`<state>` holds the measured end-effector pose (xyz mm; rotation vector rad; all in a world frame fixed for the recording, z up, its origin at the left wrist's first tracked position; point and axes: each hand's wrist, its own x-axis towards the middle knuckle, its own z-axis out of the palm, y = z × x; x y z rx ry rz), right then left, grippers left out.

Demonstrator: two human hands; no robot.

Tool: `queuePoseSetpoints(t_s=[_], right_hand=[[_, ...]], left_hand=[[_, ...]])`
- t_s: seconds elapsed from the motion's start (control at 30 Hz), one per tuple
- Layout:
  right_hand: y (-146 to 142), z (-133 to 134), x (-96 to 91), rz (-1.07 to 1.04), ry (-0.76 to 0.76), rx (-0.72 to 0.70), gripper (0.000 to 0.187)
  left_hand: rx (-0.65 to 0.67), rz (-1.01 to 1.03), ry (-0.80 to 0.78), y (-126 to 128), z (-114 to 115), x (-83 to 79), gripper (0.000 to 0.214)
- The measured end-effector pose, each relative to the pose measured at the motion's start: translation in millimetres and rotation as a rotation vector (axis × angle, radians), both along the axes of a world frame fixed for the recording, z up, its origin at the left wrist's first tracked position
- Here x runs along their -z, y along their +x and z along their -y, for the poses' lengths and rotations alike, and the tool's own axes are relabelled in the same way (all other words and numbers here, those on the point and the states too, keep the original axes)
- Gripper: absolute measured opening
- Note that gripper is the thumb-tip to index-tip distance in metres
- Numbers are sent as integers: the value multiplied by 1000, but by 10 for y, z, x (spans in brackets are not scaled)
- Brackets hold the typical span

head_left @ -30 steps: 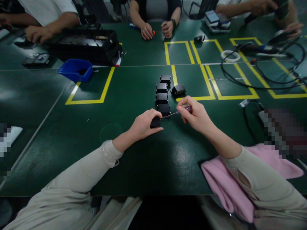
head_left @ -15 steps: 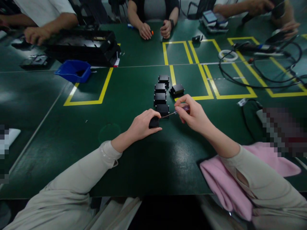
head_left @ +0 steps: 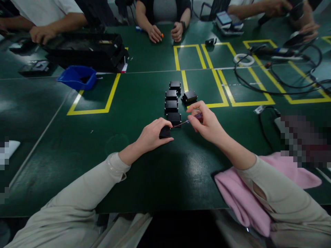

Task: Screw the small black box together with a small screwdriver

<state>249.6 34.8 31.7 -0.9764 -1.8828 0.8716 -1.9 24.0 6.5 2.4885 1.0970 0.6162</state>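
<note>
My left hand [head_left: 154, 135] grips a small black box [head_left: 164, 132] on the green table, thumb on the near side and fingers over the far side. In my right hand [head_left: 207, 122] is a screwdriver [head_left: 196, 117] with a dark reddish handle, pinched between thumb and fingers. Its thin shaft points left, and the tip meets the right end of the held box; the exact contact spot is too small to make out. Just beyond stand several similar black boxes in a column, the nearest box [head_left: 174, 118] close to my left fingers. Another black box [head_left: 189, 97] sits right of the column.
A blue scoop-shaped bin [head_left: 77, 77] and a long black case [head_left: 85, 51] lie at far left. Black cables [head_left: 258, 90] and a white ring [head_left: 243, 60] are at right. A pink cloth [head_left: 232, 189] lies under my right forearm. Co-workers' hands [head_left: 155, 33] rest across the table.
The whole view has shifted slightly. Both hands, the held box and the screwdriver keep nearly the same places relative to each other.
</note>
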Motion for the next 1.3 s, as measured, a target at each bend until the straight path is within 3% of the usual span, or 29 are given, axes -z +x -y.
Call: queuePoseSetpoints(t_s=[0.57,0.93,1.07,1.17,1.3], right_hand=[[-16,48,-17,40,52,33,9],[-12,66,-6,-20,41,32,7],[-12,69,-16,-58,32,43,6],[-7,68,-38,-92,36,76,7],[-1,58,-58,-152,44,147,10]], left_hand=[[54,34,-141,-103,5,2,40],[12,4,-183,-221,17,-16,45],[37,-42,-200,-246,17,-113,44],[75,-88,-126,-252,27,-243,48],[-28,-146,18,-227,38,-442,40]])
